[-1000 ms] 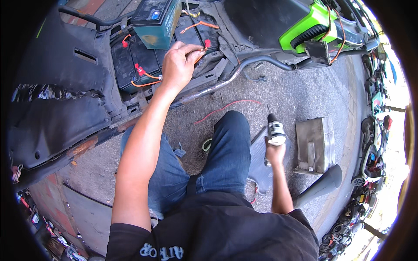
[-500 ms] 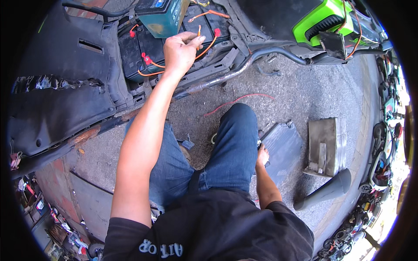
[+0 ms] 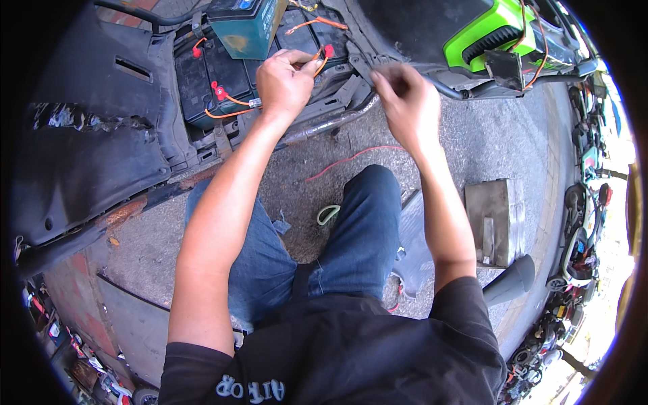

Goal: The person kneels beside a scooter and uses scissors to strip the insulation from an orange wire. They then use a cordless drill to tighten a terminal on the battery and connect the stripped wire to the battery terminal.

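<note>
Under my left hand (image 3: 287, 81) lie several black batteries (image 3: 226, 67) in the open floor of a scooter, joined by orange wires (image 3: 229, 115) with red terminal covers (image 3: 218, 91). That hand pinches an orange wire end (image 3: 317, 61) beside the right-hand red cover (image 3: 329, 51). A teal battery (image 3: 243, 34) stands on the black ones, just above my fingers. My right hand (image 3: 408, 101), slightly blurred, is raised by the frame tube (image 3: 445, 88), thumb apart from its loosely curled fingers, nothing visible in it.
Green bodywork (image 3: 462, 47) is at upper right. On the pavement lie a red wire (image 3: 344, 156), a green ring (image 3: 328, 214), a grey panel (image 3: 413, 226), a metal box (image 3: 493, 223) and a dark curved piece (image 3: 513, 277). Two-wheelers (image 3: 577, 256) line the right rim.
My right hand has let go of the drill low on the right and risen toward the batteries. My left hand stays on the orange wire, having shifted slightly upward and rightward.
</note>
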`<state>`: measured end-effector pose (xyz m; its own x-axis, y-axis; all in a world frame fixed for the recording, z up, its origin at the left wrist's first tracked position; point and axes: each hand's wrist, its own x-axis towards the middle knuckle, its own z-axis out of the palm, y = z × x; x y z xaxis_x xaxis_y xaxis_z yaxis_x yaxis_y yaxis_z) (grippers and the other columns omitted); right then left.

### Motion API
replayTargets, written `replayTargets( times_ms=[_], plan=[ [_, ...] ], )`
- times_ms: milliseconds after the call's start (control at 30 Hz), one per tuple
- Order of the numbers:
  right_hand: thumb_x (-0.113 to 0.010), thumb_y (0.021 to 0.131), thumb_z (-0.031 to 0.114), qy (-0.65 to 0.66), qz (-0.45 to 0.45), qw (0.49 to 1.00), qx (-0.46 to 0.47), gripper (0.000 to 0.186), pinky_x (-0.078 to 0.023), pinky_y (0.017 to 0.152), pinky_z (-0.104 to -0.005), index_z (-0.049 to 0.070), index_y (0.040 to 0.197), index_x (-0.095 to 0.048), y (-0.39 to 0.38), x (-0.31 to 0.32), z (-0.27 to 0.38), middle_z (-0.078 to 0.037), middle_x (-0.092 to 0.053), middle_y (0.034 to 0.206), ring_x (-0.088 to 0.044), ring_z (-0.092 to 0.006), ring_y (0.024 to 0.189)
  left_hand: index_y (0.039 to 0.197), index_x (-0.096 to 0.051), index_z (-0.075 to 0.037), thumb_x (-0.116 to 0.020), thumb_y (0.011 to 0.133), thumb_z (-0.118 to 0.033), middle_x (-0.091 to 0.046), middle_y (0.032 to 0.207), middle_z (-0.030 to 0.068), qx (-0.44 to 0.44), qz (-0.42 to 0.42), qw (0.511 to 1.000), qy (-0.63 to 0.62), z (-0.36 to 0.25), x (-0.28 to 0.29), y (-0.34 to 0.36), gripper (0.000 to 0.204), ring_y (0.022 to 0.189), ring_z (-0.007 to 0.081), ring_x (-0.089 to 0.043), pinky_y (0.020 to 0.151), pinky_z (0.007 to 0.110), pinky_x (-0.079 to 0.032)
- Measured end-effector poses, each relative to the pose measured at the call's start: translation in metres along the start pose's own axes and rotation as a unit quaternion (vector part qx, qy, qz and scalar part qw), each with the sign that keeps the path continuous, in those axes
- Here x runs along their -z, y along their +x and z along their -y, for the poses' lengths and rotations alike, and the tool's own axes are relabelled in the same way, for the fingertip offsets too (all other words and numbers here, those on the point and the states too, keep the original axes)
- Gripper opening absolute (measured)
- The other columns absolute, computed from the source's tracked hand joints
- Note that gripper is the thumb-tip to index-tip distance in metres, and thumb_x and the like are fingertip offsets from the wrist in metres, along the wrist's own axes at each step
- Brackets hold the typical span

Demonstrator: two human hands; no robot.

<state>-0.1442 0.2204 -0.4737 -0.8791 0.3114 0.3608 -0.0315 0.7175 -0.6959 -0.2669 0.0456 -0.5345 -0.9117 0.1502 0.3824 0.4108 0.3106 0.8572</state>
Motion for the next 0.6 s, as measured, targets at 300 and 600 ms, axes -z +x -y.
replayTargets(
  times_ms=[300,600],
  plan=[
    [-0.077,0.093,0.017,0.142,0.113,0.974,-0.135,0.026,-0.056,0.066,-0.0243,-0.007,0.102,-0.074,0.064,-0.069,0.019,-0.008,-0.075,0.084,-0.068,-0.0099,0.074,0.080,-0.078,-0.003,-0.083,0.079,-0.017,-0.071,0.069,0.0105,-0.038,-0.063,0.997,0.028,-0.002,-0.003,-0.001,0.014,0.064,0.0223,-0.066,0.061,0.035,-0.050],
    [-0.078,0.090,0.013,0.126,0.066,0.986,-0.087,0.019,-0.053,0.061,-0.0252,-0.005,0.096,-0.076,0.070,-0.086,0.026,-0.009,-0.076,0.080,-0.067,-0.0085,0.069,0.078,-0.076,-0.001,-0.079,0.076,-0.012,-0.072,0.073,0.0169,0.075,-0.066,0.995,-0.018,-0.006,-0.001,0.002,0.012,0.068,0.0321,-0.072,0.066,0.039,-0.055]
  ],
)
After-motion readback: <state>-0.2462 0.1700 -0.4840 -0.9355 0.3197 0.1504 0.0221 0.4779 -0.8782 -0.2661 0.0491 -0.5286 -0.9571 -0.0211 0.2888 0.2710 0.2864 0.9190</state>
